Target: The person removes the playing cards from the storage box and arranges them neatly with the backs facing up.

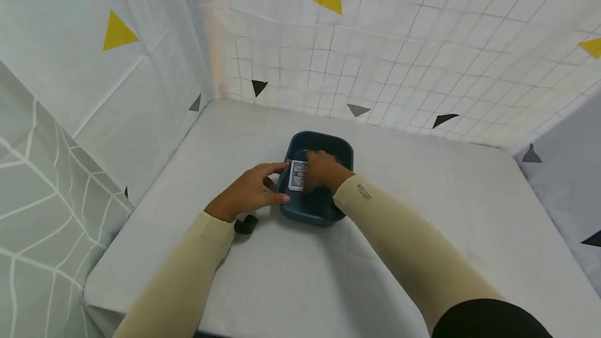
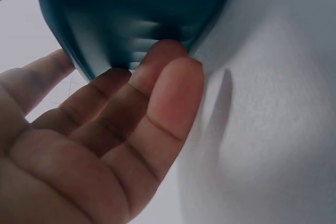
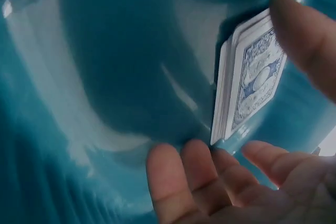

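A blue-green plastic tub stands on the white-covered table. Inside it lies a small stack of playing cards, blue patterned back up, its layers slightly offset in the right wrist view. My right hand reaches into the tub and hides part of the stack in the head view. In the right wrist view its thumb overlaps one end of the cards, and its loosely bent fingertips lie by the opposite end. My left hand is at the tub's left side, relaxed fingers against the outer wall.
The white tabletop spreads around the tub. Behind it hangs a white grid-patterned sheet with yellow, black and grey triangles. A web-patterned grey cloth hangs on the left. A small black object is at the left wrist.
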Action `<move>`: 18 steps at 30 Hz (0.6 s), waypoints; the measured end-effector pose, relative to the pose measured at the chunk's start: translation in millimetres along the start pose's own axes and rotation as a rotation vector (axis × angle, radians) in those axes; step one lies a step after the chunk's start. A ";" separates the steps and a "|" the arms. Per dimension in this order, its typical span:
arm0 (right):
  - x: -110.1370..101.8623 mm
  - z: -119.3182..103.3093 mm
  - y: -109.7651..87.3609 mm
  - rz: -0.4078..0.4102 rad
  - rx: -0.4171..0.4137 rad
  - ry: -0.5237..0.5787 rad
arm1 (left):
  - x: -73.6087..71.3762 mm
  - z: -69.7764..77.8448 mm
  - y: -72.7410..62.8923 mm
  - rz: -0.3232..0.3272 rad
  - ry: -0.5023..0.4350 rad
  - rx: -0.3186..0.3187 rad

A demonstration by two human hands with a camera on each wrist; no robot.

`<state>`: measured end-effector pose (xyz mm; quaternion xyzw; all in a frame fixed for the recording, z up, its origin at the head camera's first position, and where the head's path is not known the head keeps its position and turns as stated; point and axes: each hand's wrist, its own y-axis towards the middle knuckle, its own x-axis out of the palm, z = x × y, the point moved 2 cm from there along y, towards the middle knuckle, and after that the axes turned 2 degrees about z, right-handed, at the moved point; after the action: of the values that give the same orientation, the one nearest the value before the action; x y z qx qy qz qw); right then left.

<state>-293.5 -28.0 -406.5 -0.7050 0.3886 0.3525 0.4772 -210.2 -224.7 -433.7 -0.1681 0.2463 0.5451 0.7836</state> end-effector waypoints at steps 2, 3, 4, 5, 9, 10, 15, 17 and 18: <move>2.3 1.6 1.1 0.019 -0.003 -0.011 | 0.1 1.0 0.3 0.001 -0.003 -0.001; 3.3 2.0 1.0 0.029 -0.003 -0.011 | 0.2 1.6 0.5 0.001 -0.006 0.001; 4.2 2.4 1.1 0.037 -0.004 -0.012 | 0.6 1.7 0.8 0.000 -0.006 0.001; 5.0 2.8 0.9 0.045 -0.005 -0.016 | 1.0 1.6 1.0 0.000 -0.005 0.003; 7.4 5.2 1.3 0.073 -0.014 -0.006 | 1.9 0.4 1.8 0.001 0.004 0.003; 7.8 6.1 1.4 0.079 -0.016 -0.001 | 2.0 0.3 1.9 0.001 0.004 0.001; 9.2 11.0 3.5 0.109 -0.026 0.064 | 2.7 0.5 2.0 0.002 -0.009 -0.014; 9.8 13.0 4.7 0.116 -0.030 0.097 | 3.5 0.1 2.2 -0.001 -0.019 -0.018; 10.1 14.0 5.0 0.117 -0.032 0.115 | 3.9 0.3 2.2 -0.002 -0.023 -0.019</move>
<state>-295.1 -18.1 -421.3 -0.7075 0.4504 0.3450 0.4215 -211.1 -220.8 -435.7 -0.1695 0.2321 0.5483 0.7854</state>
